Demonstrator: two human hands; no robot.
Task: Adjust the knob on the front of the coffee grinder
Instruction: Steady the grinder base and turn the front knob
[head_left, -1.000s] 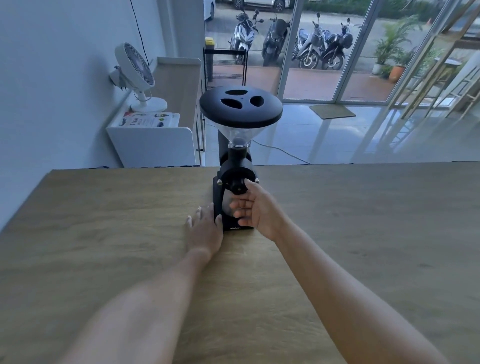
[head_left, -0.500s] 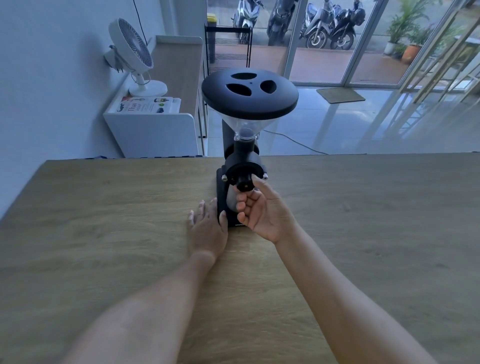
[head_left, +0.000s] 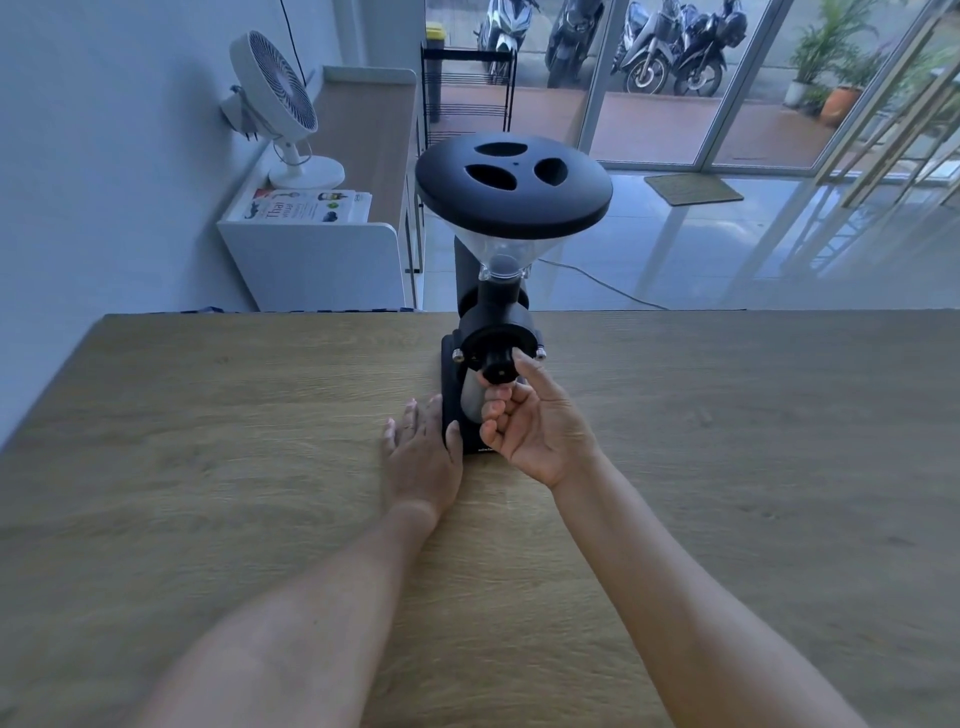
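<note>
A black coffee grinder (head_left: 496, 317) with a clear funnel hopper and a wide black lid stands at the far middle of the wooden table (head_left: 208, 441). Its round black knob (head_left: 497, 366) faces me on the front. My right hand (head_left: 535, 421) is palm up, with thumb and fingertips pinching the knob from below and from the right. My left hand (head_left: 421, 452) lies flat on the table, its thumb pressed against the left side of the grinder's base. A metal cup under the spout is mostly hidden behind my right fingers.
Beyond the table's far edge stand a white cabinet (head_left: 322, 260) with a white fan (head_left: 280, 104) and a booklet on it. A cable runs across the glossy floor. Glass doors at the back show parked motorbikes.
My right hand has turned palm up and risen from the cup area to the knob, which its fingers now pinch. The view has moved closer. The left hand stays at the base.
</note>
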